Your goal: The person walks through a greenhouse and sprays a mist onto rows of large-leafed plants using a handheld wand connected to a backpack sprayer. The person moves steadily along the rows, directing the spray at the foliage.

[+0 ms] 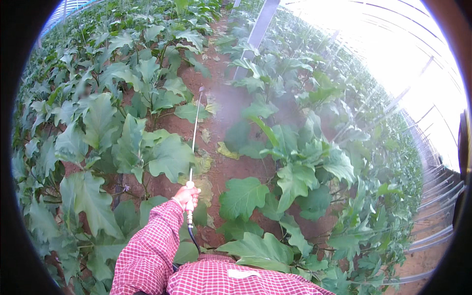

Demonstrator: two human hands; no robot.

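Left hand (187, 196) closed round spray wand (194, 137) grip; nozzle fwd, mist over leafy plants (290, 162) beside soil path (223, 98). Right hand not visible.

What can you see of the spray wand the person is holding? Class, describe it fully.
The spray wand is a thin, pale, straight rod, metal by its look. It rises from a white grip up to a small nozzle, tilted slightly right, above the soil path between leafy plants. Mist drifts right of its tip. One hand grips its base; a black hose trails below.
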